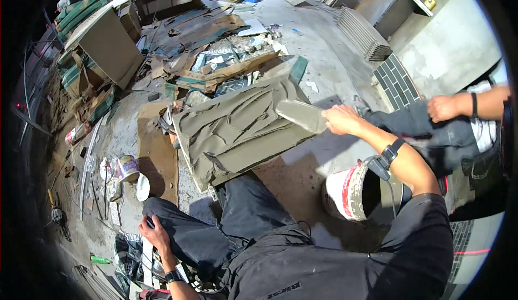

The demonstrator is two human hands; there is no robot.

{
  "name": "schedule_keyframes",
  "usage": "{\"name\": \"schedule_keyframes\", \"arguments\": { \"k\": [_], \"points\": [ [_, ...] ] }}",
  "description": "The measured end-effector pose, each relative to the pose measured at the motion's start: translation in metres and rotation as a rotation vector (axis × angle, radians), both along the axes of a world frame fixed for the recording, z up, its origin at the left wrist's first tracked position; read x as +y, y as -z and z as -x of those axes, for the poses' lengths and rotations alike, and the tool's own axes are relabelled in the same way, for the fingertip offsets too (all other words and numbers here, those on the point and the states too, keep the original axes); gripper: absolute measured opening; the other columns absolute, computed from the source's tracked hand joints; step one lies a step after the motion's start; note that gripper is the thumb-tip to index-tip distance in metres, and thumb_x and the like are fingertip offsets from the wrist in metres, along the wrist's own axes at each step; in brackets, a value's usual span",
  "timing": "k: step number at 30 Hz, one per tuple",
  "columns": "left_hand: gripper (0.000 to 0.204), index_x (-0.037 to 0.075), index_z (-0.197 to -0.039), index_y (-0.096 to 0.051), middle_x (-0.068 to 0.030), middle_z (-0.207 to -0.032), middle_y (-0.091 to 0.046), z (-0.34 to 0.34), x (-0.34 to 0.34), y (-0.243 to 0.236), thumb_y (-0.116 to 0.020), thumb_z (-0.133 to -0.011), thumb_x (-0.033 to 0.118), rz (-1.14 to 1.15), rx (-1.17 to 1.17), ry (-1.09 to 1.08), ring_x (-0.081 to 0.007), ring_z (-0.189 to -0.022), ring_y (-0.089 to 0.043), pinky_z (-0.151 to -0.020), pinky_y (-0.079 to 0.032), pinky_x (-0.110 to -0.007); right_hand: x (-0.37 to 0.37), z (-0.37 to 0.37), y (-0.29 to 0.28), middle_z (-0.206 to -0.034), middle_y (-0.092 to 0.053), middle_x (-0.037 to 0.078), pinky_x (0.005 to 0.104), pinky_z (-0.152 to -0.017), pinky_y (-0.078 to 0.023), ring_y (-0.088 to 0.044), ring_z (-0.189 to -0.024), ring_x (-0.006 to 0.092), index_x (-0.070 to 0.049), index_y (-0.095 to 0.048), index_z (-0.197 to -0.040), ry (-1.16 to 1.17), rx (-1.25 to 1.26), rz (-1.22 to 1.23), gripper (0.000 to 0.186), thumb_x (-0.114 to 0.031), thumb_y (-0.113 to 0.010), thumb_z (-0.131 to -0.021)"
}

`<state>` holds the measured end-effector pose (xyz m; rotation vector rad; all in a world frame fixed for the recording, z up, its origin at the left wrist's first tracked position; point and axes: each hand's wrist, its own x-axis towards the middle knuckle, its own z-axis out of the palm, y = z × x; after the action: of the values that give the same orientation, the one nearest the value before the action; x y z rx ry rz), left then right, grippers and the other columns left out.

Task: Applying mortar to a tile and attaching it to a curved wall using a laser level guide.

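Note:
A rectangular tile (188, 165) lies in front of me, covered in grey mortar (232, 127) spread in uneven ridges. My right hand (340, 119) grips a flat metal trowel (297, 114), its blade on the mortar at the tile's right part. My left hand (154, 232) is by my left knee, fingers apart, holding nothing. A white bucket (340, 195) with a dark inside stands to the right of my legs.
At the right, another person's hand (443, 108) is near dark-trousered legs. Stacked boards (361, 35), a brick-patterned panel (394, 81), a large box (102, 46), cardboard and debris surround me. A tub (128, 168) and tools lie at left.

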<state>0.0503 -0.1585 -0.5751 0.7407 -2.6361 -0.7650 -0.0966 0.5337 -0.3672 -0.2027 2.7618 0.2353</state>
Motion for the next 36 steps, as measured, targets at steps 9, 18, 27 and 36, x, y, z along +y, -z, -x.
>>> {"name": "schedule_keyframes", "arguments": {
  "k": [9,18,27,36],
  "points": [
    [0.042,-0.002,-0.122,-0.063,-0.0242,-0.116,-0.059,0.002,-0.005,0.001,-0.067,-0.095,0.03,0.079,-0.037,0.036,-0.0418,-0.11,-0.057,-0.099,-0.043,-0.048,0.036,0.02,0.022,-0.075,-0.066,0.019,0.0439,-0.052,-0.051,-0.064,-0.052,0.0283,-0.001,-0.058,-0.084,0.427,-0.284,0.501,0.015,-0.014,-0.066,-0.088],
    [0.045,-0.002,-0.124,-0.064,-0.0251,-0.115,-0.06,0.011,-0.006,0.01,-0.066,-0.097,0.034,0.139,-0.075,0.058,-0.0418,-0.109,-0.059,-0.096,-0.046,-0.048,-0.057,-0.066,0.013,-0.064,-0.061,0.017,0.0408,-0.049,-0.052,-0.064,-0.05,0.0229,0.003,-0.056,-0.079,0.577,-0.282,0.724,0.022,-0.015,-0.059,-0.091],
    [0.05,-0.006,-0.123,-0.062,-0.0277,-0.112,-0.06,0.025,-0.022,0.03,-0.066,-0.097,0.036,0.218,-0.137,0.092,-0.0441,-0.104,-0.058,-0.094,-0.046,-0.049,-0.087,-0.143,0.055,-0.07,-0.064,0.024,0.0551,-0.064,-0.053,-0.069,-0.07,0.0423,0.003,-0.058,-0.097,0.237,0.315,0.404,0.016,-0.008,-0.059,-0.085],
    [0.048,-0.005,-0.125,-0.061,-0.0281,-0.115,-0.06,0.034,-0.024,0.031,-0.062,-0.099,0.035,0.219,-0.177,0.122,-0.0449,-0.107,-0.058,-0.095,-0.045,-0.051,-0.112,-0.208,0.16,-0.084,-0.064,0.019,0.0395,-0.052,-0.053,-0.065,-0.07,0.0296,-0.001,-0.061,-0.099,0.161,0.299,0.207,0.021,-0.02,-0.064,-0.091]
  ]
}}
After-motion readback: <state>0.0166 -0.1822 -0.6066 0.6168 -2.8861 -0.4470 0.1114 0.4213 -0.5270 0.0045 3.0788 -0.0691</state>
